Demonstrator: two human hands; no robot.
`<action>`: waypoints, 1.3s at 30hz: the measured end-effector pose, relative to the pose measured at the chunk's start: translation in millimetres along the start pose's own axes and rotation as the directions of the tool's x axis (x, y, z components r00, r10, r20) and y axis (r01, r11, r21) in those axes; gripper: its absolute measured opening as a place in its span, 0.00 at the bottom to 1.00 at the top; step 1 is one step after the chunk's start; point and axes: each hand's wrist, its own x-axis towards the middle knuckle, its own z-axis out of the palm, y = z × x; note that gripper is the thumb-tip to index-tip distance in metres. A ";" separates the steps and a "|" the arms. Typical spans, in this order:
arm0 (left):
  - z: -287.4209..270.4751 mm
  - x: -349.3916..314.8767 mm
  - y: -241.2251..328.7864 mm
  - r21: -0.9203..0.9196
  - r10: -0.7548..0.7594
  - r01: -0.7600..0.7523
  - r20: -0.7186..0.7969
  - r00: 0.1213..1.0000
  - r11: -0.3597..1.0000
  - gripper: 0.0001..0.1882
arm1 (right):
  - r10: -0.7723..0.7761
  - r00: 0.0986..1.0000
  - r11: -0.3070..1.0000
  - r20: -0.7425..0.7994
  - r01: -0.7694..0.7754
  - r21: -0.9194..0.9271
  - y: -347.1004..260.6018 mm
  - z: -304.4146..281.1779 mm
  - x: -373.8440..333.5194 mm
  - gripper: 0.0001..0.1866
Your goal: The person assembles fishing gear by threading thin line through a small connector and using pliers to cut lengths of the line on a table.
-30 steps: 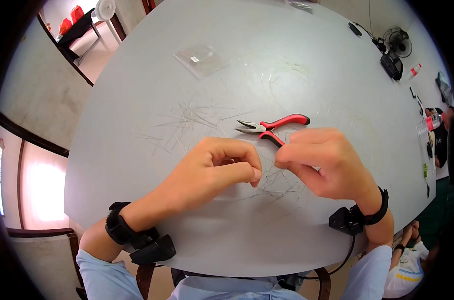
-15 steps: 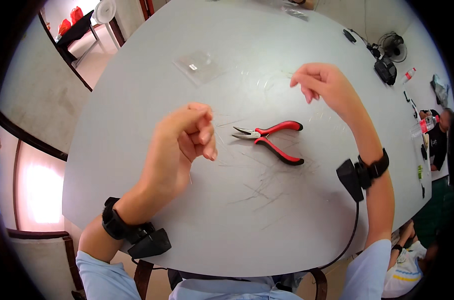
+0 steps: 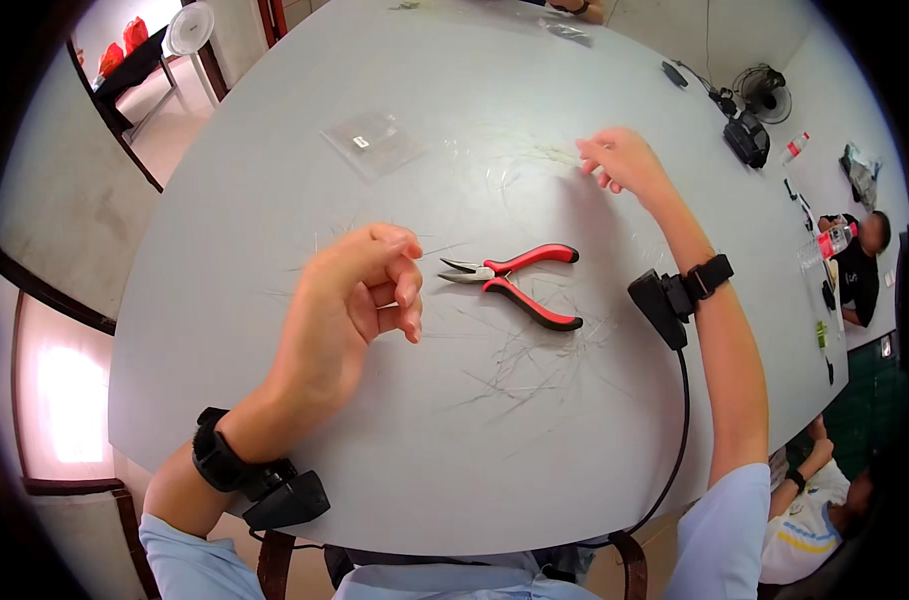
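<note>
Where the smooth grey tabletop lies nearest the person, a tangle of thin, dark, hair-like strands spreads on the near side of the bent-nosed steel pliers with red-and-black handles. The pliers lie flat, jaws parted and pointing left, handles splayed to the right. To the left of the pliers, the bare left hand is held above the tabletop with fingers loosely curled, its grip released and no object visible in it. Beyond the pliers and to the right, the bare right hand bends its fingers beside pale, fine, curved filaments; whether its grip pinches one cannot be told. Beyond the pliers to the left lies a flat, clear plastic bag bearing a small white label. Farthest beyond the pliers lies a transparent, crumpled packet.
</note>
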 end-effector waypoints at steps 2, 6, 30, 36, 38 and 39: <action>1.5 0.9 -1.4 0.005 -0.004 0.004 0.014 1.000 1.000 0.09 | -0.061 0.998 0.985 -0.036 0.054 -0.161 13.6 -9.0 -2.0 0.12; 8.9 2.0 -3.5 0.027 -0.014 0.014 0.003 1.000 1.000 0.12 | -0.007 0.987 0.996 -0.163 0.020 0.082 17.2 -30.9 -18.7 0.10; 17.1 2.4 -13.9 0.021 -0.054 0.053 0.054 0.997 0.998 0.10 | -0.322 0.945 0.916 -0.061 0.294 -0.273 21.3 -25.5 -102.7 0.09; 19.8 -0.3 -15.4 0.014 -0.066 0.066 0.035 0.997 0.998 0.10 | -0.210 0.978 0.911 -0.020 0.188 -0.368 9.4 -19.1 -108.2 0.05; 18.3 -0.3 -15.4 0.008 -0.070 0.070 0.040 0.997 0.998 0.10 | -0.172 0.985 0.915 -0.005 0.158 -0.371 8.5 -17.2 -107.9 0.04; 17.5 -0.2 -15.0 0.005 -0.073 0.073 0.046 0.996 0.997 0.10 | -0.171 0.985 0.910 -0.011 0.153 -0.386 7.6 -16.4 -107.7 0.03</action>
